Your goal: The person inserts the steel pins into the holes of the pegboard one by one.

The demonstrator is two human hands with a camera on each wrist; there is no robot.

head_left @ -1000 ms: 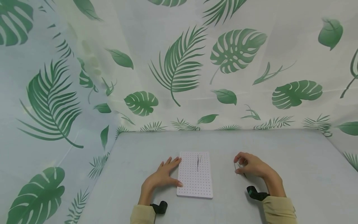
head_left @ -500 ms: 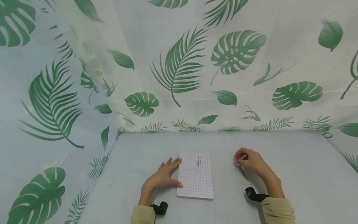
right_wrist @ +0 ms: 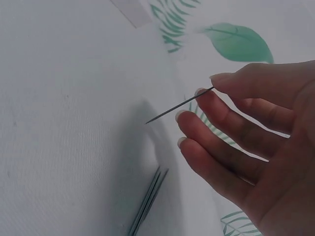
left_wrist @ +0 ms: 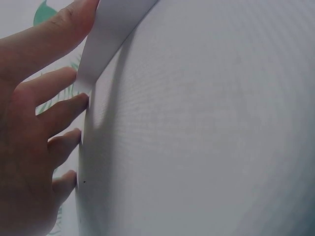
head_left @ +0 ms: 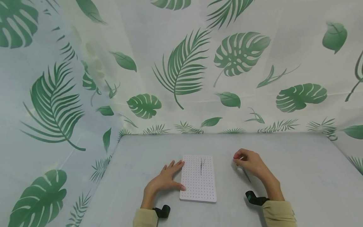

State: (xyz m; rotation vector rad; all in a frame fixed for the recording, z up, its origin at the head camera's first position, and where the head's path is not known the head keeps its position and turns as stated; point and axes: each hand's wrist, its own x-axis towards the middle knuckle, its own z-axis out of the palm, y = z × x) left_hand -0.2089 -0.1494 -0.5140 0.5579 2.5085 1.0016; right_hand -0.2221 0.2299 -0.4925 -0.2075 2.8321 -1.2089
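A white board with a grid of small holes point(head_left: 197, 189) lies on the table, and several thin dark metal pins point(head_left: 201, 165) stand in its upper right part. My left hand point(head_left: 163, 179) touches the board's left side with spread fingers and thumb; in the left wrist view the fingertips point(left_wrist: 78, 101) meet its edge. To the right of the board, my right hand point(head_left: 252, 162) is raised over the table. Between thumb and forefinger it pinches one thin metal pin point(right_wrist: 179, 106), pointed at its free end. A small bundle of similar pins point(right_wrist: 147, 201) lies on the table below that hand.
The pale table point(head_left: 227, 201) runs back to a white leaf-printed cloth point(head_left: 187, 113), which also hangs at the left and right. A black wrist camera point(head_left: 162, 211) sits on the left wrist and another camera point(head_left: 255, 198) on the right.
My right hand has lifted from the pins on the table, its fingers closing on one pin, and has shifted slightly left. The left hand and the board keep their places.
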